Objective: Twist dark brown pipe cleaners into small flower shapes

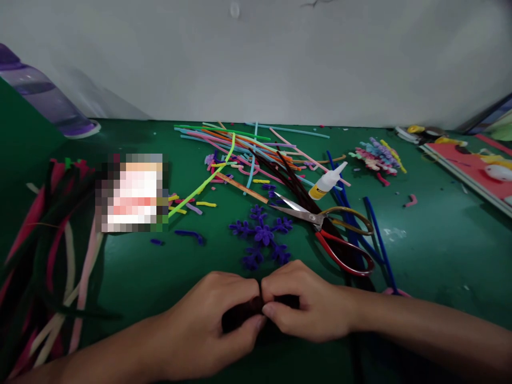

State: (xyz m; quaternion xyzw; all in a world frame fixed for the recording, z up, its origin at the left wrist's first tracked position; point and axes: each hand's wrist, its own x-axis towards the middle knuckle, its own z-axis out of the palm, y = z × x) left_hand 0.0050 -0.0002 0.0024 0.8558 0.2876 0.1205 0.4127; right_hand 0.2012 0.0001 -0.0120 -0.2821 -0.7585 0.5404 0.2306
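Near the front of the table, my left hand (222, 314) and my right hand (302, 301) meet, their fingertips almost touching. Each is closed in a pinch. Dark material shows between the fingers, but what it is cannot be made out. Just beyond them lies a purple snowflake shape (264, 234) made of fuzzy pipe cleaner stems, with a small flower at its middle. To its right, a pair of scissors (316, 217) rests with blades apart, one handle loop red and the other yellowish. A small white glue bottle (326, 183) with a yellow label leans behind the scissors.
Loose coloured pipe cleaners (240, 141) lie in a heap at the back. A thick bundle of pipe cleaners (48, 256) fills the left side, beside a blurred-out item (134, 194). A water bottle (44, 93) stands back left; a red board (472, 170) is far right.
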